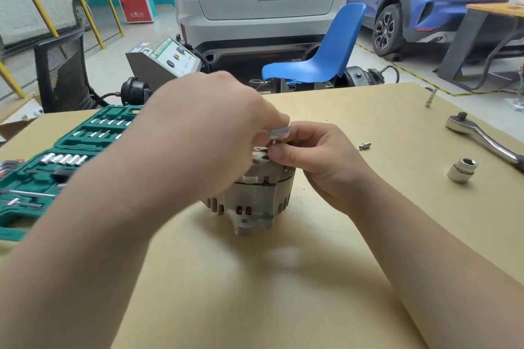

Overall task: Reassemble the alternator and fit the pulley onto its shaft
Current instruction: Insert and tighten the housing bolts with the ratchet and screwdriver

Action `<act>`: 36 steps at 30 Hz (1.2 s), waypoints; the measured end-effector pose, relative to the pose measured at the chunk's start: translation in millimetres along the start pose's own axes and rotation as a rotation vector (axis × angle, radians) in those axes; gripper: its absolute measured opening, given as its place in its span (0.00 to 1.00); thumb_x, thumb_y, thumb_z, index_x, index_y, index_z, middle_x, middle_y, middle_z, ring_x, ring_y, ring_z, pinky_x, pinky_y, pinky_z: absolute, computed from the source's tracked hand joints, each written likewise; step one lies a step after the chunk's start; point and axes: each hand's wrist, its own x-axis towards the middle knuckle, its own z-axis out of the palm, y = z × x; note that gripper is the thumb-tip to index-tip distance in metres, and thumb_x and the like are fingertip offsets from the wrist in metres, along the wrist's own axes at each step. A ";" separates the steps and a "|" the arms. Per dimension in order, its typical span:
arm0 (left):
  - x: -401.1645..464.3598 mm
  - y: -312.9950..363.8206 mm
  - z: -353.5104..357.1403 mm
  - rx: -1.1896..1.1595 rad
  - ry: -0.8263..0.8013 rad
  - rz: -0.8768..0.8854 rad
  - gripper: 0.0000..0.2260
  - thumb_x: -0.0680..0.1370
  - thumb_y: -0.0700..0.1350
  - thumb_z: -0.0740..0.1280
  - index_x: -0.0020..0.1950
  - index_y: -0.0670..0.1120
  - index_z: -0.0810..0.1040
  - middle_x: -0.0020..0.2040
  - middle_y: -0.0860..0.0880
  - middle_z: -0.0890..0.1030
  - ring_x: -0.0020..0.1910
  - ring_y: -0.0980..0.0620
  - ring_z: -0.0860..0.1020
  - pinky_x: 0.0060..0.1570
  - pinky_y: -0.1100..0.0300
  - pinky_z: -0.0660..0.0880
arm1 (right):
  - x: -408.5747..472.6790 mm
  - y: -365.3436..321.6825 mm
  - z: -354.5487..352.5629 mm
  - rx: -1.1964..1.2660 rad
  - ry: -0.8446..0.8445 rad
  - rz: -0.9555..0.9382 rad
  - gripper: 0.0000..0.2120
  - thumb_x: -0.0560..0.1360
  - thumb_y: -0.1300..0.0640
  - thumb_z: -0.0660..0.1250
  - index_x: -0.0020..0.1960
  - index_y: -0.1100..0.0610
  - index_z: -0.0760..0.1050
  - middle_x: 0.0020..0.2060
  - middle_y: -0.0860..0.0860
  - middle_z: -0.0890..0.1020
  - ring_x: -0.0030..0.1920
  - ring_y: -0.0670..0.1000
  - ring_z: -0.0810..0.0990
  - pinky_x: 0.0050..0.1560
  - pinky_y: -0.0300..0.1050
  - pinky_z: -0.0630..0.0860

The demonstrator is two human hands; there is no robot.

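While the alternator (255, 195) stands upright at frame centre on the surface (354, 263), the pulley (280, 133) sits directly above its top, axis vertical. Both the left hand (209, 133) and right hand (317, 156) pinch the pulley; the shaft is hidden.

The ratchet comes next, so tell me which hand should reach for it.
The right hand. The ratchet and the loose socket lie on the table's right side, nearer that hand. The left hand holds a silver ring over the alternator, beside the toolkit.
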 end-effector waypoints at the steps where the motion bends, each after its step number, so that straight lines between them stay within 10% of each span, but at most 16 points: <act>1: 7.6 -5.7 -1.7 0.033 -0.037 -0.001 0.18 0.83 0.54 0.60 0.67 0.58 0.85 0.55 0.51 0.88 0.55 0.46 0.85 0.58 0.49 0.80 | -0.7 -0.4 -0.1 -0.003 -0.004 0.007 0.08 0.74 0.61 0.76 0.53 0.57 0.88 0.50 0.54 0.88 0.53 0.53 0.85 0.56 0.43 0.79; 5: 4.4 -38.7 14.2 -0.349 0.105 -0.020 0.17 0.80 0.41 0.76 0.63 0.61 0.86 0.51 0.67 0.85 0.49 0.70 0.83 0.51 0.75 0.75 | -2.6 -3.1 -4.8 -0.055 -0.076 0.019 0.12 0.80 0.58 0.69 0.61 0.58 0.86 0.60 0.54 0.87 0.65 0.55 0.82 0.69 0.52 0.75; 11: 7.3 -42.8 19.1 -0.351 0.132 -0.001 0.17 0.80 0.44 0.75 0.65 0.61 0.85 0.50 0.71 0.82 0.47 0.75 0.80 0.47 0.78 0.72 | -1.6 -5.3 -9.6 -0.082 -0.094 0.036 0.13 0.79 0.62 0.68 0.61 0.60 0.85 0.60 0.56 0.86 0.66 0.57 0.81 0.68 0.53 0.74; 18: 2.4 20.0 7.4 0.150 0.093 -0.220 0.13 0.80 0.53 0.68 0.64 0.65 0.81 0.45 0.55 0.81 0.42 0.45 0.78 0.42 0.53 0.76 | -0.2 -7.3 -15.7 -0.097 -0.097 0.021 0.12 0.78 0.64 0.70 0.60 0.66 0.84 0.60 0.62 0.85 0.64 0.68 0.80 0.71 0.70 0.69; 23: 5.0 22.5 6.5 0.241 0.024 -0.284 0.15 0.81 0.50 0.68 0.66 0.67 0.77 0.40 0.53 0.71 0.33 0.49 0.68 0.33 0.57 0.68 | 0.2 -6.2 -13.9 -0.074 -0.086 0.039 0.13 0.77 0.65 0.71 0.60 0.65 0.84 0.59 0.62 0.85 0.61 0.62 0.82 0.70 0.68 0.72; 28: 9.5 -6.5 4.3 0.041 -0.033 -0.159 0.30 0.81 0.37 0.63 0.68 0.73 0.74 0.55 0.58 0.86 0.53 0.45 0.82 0.48 0.46 0.82 | -1.5 -5.7 -7.5 -0.046 -0.048 0.054 0.13 0.75 0.64 0.73 0.59 0.63 0.86 0.57 0.60 0.87 0.60 0.59 0.83 0.67 0.56 0.76; 36: 13.5 -29.8 20.6 -0.199 0.081 0.030 0.22 0.83 0.41 0.71 0.68 0.68 0.82 0.53 0.57 0.85 0.52 0.50 0.82 0.50 0.49 0.78 | 1.0 -39.8 -10.9 -0.209 0.099 -0.047 0.17 0.77 0.53 0.72 0.64 0.57 0.81 0.54 0.55 0.85 0.54 0.56 0.82 0.63 0.59 0.78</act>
